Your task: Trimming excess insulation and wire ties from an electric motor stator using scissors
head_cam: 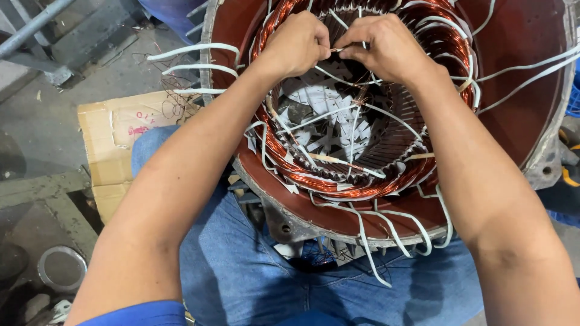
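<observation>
Quick count: two bare hands, left hand (299,43) and right hand (386,47), both pinching at the far side of one big motor stator (386,115). One ring of copper windings (338,181) inside it. Three white sleeved leads (193,69) poke out on the left, two more on the far right; the near ones are too tangled to count. One cardboard sheet (112,145), one metal ring (60,268) near left.

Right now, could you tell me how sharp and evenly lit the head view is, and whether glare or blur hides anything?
In the head view, light is soft and even; the left hand and right hand are sharp, as are the copper windings, which carry only a mild sheen. The stator bore is shaded but readable; the wide lens bends the housing rim; the floor looks dimmer.
</observation>
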